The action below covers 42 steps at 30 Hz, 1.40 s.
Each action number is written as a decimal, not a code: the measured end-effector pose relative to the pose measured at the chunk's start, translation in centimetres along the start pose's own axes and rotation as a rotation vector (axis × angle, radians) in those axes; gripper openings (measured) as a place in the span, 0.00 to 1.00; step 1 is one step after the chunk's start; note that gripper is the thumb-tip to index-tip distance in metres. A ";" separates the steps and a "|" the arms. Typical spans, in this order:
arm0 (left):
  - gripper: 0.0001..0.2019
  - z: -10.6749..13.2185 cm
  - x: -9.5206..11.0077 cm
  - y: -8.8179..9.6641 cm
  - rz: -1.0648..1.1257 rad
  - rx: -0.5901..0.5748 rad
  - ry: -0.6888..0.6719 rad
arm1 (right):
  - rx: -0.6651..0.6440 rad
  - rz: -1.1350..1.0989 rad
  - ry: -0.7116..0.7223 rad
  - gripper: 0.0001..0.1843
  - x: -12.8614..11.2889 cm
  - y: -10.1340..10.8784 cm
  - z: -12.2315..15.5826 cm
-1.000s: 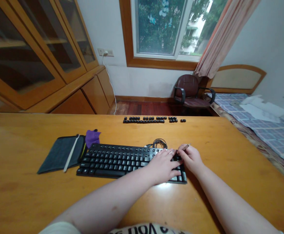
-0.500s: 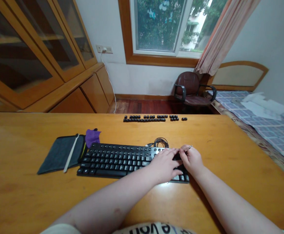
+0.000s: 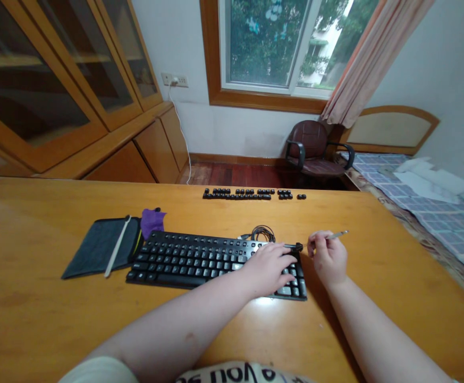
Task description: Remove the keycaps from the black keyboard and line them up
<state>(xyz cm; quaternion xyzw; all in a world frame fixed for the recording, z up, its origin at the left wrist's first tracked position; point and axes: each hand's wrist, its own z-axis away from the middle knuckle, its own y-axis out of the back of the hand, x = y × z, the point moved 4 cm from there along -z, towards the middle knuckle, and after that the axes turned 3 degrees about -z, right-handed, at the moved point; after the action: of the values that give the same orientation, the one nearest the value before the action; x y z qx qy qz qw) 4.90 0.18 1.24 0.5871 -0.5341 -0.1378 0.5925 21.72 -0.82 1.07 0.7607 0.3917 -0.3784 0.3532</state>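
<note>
A black keyboard (image 3: 192, 263) lies on the wooden desk, some of its upper-row spots lacking caps. My left hand (image 3: 267, 270) rests palm down over its right part, fingers spread across the number pad. Just off the right edge, my right hand (image 3: 329, 258) is closed around a slim metallic stick-like tool (image 3: 339, 234), whose rear end sticks out to the right. Next to the tool's front end, a small dark piece (image 3: 298, 247) shows at the keyboard's upper right corner; whether it is loose or attached I cannot tell.
Several removed keycaps (image 3: 237, 196) stand in rows along the desk's far edge. A coiled cable (image 3: 262, 232) lies behind the keyboard. To the left are a dark pouch (image 3: 96, 249), a pale stick (image 3: 118, 247) and a purple cloth (image 3: 152, 222). A chair (image 3: 313, 149) stands beyond the desk.
My right hand has moved right, off the keyboard, with the metallic tool in its grip. My left hand stays on the number pad. The view has shifted slightly.
</note>
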 end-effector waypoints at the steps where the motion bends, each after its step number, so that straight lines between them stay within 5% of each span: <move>1: 0.18 0.0 -0.1 0.2 0.042 0.024 0.035 | -0.017 -0.055 -0.023 0.15 0.1 -0.1 0.0; 11: 0.20 0.3 -1.3 0.9 0.283 0.227 0.262 | -0.224 -0.484 -0.141 0.11 -0.5 -2.2 1.2; 16: 0.11 0.1 -1.2 1.0 0.240 0.238 0.195 | -0.255 -0.411 -0.104 0.13 -0.7 -2.2 1.2; 27: 0.12 0.2 -1.1 1.4 0.229 0.339 0.126 | -0.231 -0.181 -0.070 0.15 -0.5 -2.0 0.9; 42: 0.14 0.0 -0.6 1.0 0.314 0.167 0.126 | -0.262 -0.078 -0.073 0.19 -0.2 -2.1 0.8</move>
<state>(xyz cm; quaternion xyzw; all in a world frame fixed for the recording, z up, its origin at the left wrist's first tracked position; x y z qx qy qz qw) 4.16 0.91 1.78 0.5509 -0.5905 0.0383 0.5885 19.56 -0.64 0.35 0.6780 0.4539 -0.3646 0.4487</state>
